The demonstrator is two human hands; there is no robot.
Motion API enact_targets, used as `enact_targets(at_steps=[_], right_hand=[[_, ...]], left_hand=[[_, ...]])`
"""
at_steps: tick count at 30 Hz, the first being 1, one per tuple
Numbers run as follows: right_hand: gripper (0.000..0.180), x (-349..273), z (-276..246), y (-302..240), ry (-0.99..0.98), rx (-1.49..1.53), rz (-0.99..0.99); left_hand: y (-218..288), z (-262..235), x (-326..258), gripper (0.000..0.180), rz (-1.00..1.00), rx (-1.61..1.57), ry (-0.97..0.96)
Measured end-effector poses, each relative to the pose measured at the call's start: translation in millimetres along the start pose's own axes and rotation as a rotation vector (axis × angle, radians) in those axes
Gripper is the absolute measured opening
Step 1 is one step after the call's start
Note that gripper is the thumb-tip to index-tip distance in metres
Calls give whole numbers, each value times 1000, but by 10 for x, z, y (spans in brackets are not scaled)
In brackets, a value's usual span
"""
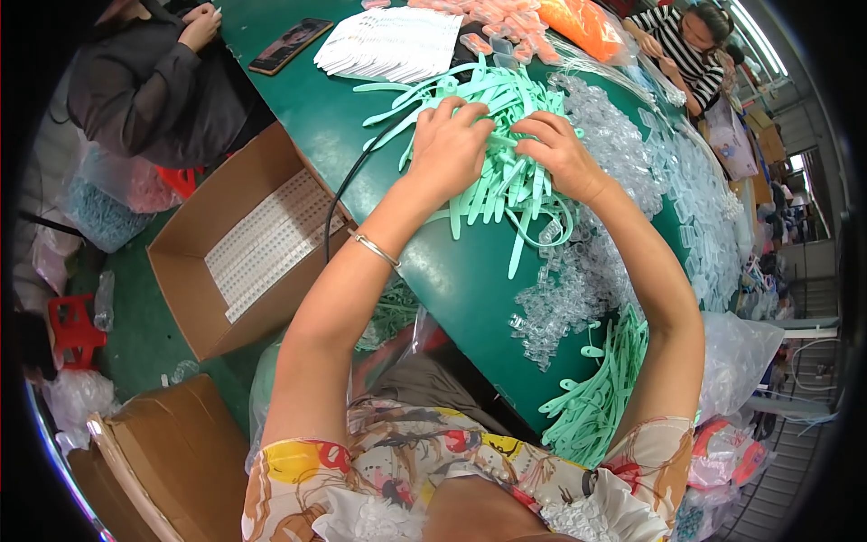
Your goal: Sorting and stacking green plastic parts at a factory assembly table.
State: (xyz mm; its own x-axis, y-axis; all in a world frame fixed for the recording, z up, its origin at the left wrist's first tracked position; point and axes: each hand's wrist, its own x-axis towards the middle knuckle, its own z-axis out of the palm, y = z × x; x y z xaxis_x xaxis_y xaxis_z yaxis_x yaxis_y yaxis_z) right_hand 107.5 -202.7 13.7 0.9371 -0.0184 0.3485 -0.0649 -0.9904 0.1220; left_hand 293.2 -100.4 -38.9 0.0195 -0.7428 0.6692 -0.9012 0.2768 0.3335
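Both hands work in the pile of mint-green plastic straps [506, 172] heaped on the green counter [452, 280]. The left hand [449, 144] lies palm-down on the pile with its fingers curled into the straps, closed on a bunch of them. The right hand [562, 154] sits just beside it, fingers bent and pinching into the same heap; which single strap it grips cannot be made out.

Step in hand, as judged from the hand positions: gathering or separating straps out of the tangled pile. The next move appears to call for freeing one strap from its neighbours without dragging the rest, since many pieces overlap and loop through each other.

Location of the related parts:
- A spread of clear plastic clips [578, 280] lies to the right of the straps, reaching the counter's near edge.
- A second bundle of green straps [601, 397] hangs at the near edge, beside the right forearm.
- An open cardboard box [244, 244] holding rows of white pieces stands on the floor to the left.
- A stack of white strips [393, 43] and a phone [291, 45] lie at the far side.

Hidden or unclear: both palms and fingertips are buried in the straps. A thin black cable [348, 181] runs under the left hand; its end is not visible. Two other people sit at the far corners, only partly in view.
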Motion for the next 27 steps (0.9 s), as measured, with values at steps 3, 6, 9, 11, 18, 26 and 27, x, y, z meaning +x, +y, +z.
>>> enact_targets(at_steps=[3, 6, 9, 11, 18, 26, 27], right_hand=[[27, -14, -39, 29, 41, 45, 42], [28, -30, -77, 57, 80, 116, 85], [32, -40, -72, 60, 75, 136, 91], [35, -34, -37, 51, 132, 177, 101], [36, -58, -31, 38, 142, 227, 151], [34, -39, 0, 7, 34, 73, 45], [34, -14, 4, -8, 32, 74, 46]], left_hand=[[-127, 105, -35, 19, 6, 9, 21], [-161, 118, -72, 18, 16, -26, 32], [-174, 57, -51, 21, 13, -131, -10], [-203, -9, -44, 23, 1, -176, -45], [-180, -233, 35, 24, 155, -181, -114], [-33, -38, 60, 25, 114, -80, -155], [-62, -14, 38, 25, 114, -82, -156]])
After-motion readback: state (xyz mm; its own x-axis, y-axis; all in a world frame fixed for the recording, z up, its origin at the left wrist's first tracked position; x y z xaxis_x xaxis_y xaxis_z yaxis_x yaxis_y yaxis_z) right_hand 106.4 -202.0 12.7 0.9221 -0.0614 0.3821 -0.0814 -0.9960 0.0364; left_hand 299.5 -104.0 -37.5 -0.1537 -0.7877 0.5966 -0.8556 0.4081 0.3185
